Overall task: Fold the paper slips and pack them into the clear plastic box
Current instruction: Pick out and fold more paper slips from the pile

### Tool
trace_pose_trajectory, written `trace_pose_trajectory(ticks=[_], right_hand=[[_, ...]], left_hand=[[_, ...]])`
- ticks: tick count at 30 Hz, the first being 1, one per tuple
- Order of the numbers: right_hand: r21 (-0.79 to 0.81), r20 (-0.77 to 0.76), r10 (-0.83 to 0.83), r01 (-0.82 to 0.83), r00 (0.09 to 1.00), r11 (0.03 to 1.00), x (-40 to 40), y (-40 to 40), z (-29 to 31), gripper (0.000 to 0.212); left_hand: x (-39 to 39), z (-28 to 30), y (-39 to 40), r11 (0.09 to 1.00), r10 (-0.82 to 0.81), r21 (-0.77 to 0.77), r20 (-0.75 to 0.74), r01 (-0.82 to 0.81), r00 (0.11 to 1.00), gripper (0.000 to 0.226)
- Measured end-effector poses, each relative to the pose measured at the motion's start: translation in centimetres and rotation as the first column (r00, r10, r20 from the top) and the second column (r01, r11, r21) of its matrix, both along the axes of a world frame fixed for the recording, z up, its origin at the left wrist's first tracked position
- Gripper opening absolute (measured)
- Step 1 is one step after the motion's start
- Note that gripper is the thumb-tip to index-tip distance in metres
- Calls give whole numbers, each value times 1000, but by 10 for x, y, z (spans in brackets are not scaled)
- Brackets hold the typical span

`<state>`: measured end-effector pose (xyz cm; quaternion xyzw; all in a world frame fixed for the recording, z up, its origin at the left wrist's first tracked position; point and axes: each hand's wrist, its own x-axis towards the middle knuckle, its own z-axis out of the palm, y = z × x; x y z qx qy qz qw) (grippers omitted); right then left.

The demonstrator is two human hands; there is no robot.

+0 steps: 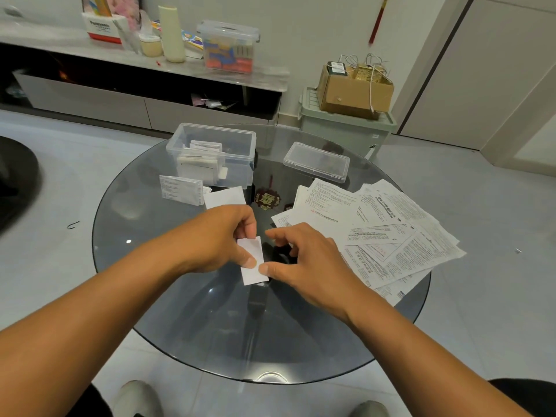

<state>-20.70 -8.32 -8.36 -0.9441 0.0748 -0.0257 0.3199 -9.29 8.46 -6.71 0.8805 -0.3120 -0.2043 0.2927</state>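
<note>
A small white folded paper slip [252, 261] is being held over the round dark glass table [186, 299], pinched by the left hand [218, 236] between thumb and curled fingers along the slip's left edge. The right hand [304, 260] is being kept just beside the slip on its right, thumb tip touching the edge, fingers loosely bent and nothing seen to be held. The slip's long axis is running away from the person, tilted slightly leftward at its far end.

The open clear plastic rectangular box [243, 164] is being found ahead of the left hand and a little left of it, with folded slips already stacked inside. The left hand is judged the nearer to it, so a forward carry from that hand is being favoured once the crease is finished. The box's clear lid [316, 161] is lying ahead of the right hand.

A spread of unfolded printed paper sheets [382, 233] is lying directly right of the right hand. Two folded pieces [192, 192] are lying between the left hand and the box.

The glass is reflective and judged slippery under paper. Pale floor tiles [481, 206], a low cabinet [120, 103] and a green storage bin [346, 127] carrying a cardboard box are being noted beyond.
</note>
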Motion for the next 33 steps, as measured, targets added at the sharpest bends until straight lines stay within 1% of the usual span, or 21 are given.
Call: trace_pose_trajectory(ticks=[2,4,5,8,10,13,16,18,21,22,25,27,29,31,33], right_hand=[[17,16,11,-11,1000,1000,0,0,1,46],[54,52,22,-25,998,998,2,0,-1,24],[72,73,18,-23,997,997,2,0,-4,16],[89,138,26,-38,990,995,2,0,-11,9],[29,174,71,-77,982,997,2,0,-12,4],[-79,184,142,-130,972,988,1,1,-8,4],[-152,178,198,-172,964,973,0,0,-4,6],[-168,164,205,-178,965,970,0,0,-3,8],[-173,127,178,-155,976,973,0,0,-4,10],[-173,112,170,-149,979,974,1,-1,-4,11],[-147,98,150,-134,984,980,0,0,-3,20],[-77,113,109,-101,988,992,1,0,-1,23],[-10,107,101,-100,989,995,2,0,-2,17],[4,77,88,-89,993,996,4,3,-6,15],[32,57,3,-4,998,999,6,4,-9,11]], left_hand=[[-2,-2,1,996,-48,-70,5,48,999,40],[-3,-3,2,990,-84,-115,-12,82,996,42],[-2,-2,2,987,-103,-127,-27,99,994,43],[-1,7,6,976,-160,-170,-148,135,976,41],[-2,16,10,974,-197,-156,-212,166,957,36],[-4,24,16,978,-207,-79,-242,193,948,29],[0,21,19,984,-177,-43,-204,172,963,19],[2,15,18,990,-144,-17,-157,143,977,13],[1,6,15,994,-86,53,-91,91,992,32],[-1,3,13,995,-72,67,-66,76,995,34],[-5,-3,6,997,-47,63,-20,49,999,30],[-6,-5,4,997,-47,68,-11,48,999,28],[-5,-4,3,996,-54,76,-26,56,998,30],[-5,-1,3,993,-66,99,-51,71,997,36],[-5,0,4,991,-71,111,-74,79,995,41]])
